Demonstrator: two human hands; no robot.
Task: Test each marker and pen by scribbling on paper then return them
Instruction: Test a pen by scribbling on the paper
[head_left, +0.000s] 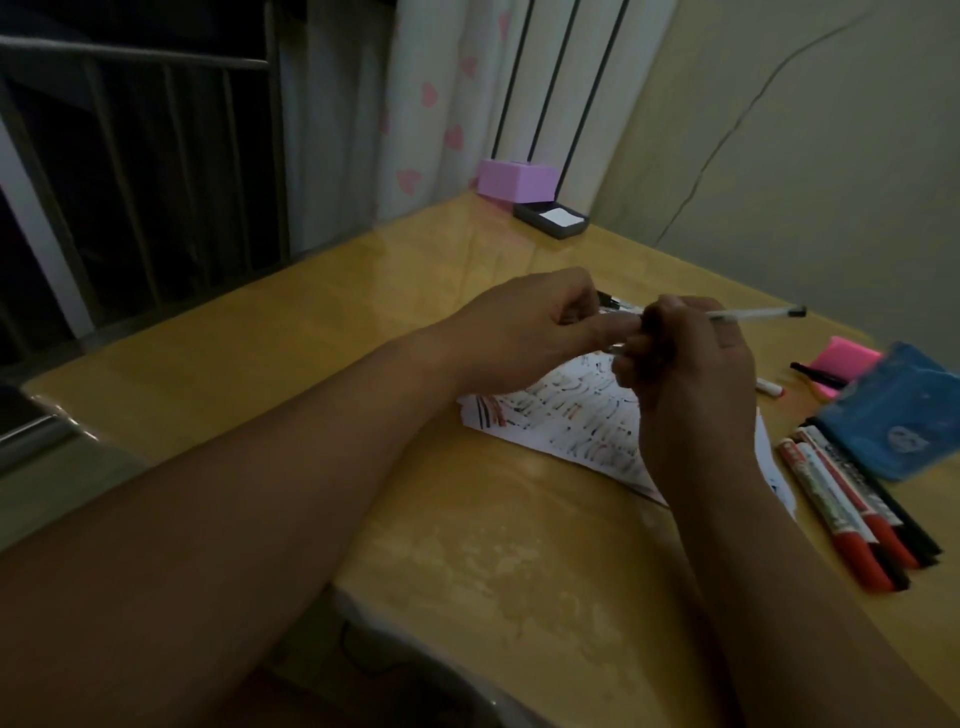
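Presently, one glossy yellow wooden table (291, 332) carries all items. One white sheet of paper (566, 431), covered in rows of black and red scribbles, lies at the table's middle, partly hidden beneath the hands. One blue fabric pouch (904, 410) lies at the right edge, with one pink sticky-note pad (844, 358) just behind it and one black marker (818, 375) resting across that pad. One pink box (517, 179) and one dark tray holding a white slip (551, 219) stand at the far corner.

Beside the pouch, a row of capped markers (852, 514) lies side by side; at least four show, two with red ends and two with black, though overlap prevents a firm count. One small white marker tip (770, 386) protrudes past the right wrist.

Both hands meet above the paper. The right hand (691, 374) is clenched around one slim clear pen (753, 314), whose shaft projects rightward. The left hand (524, 332) pinches a small dark-tipped item at the pen's near end; blur prevents identification.
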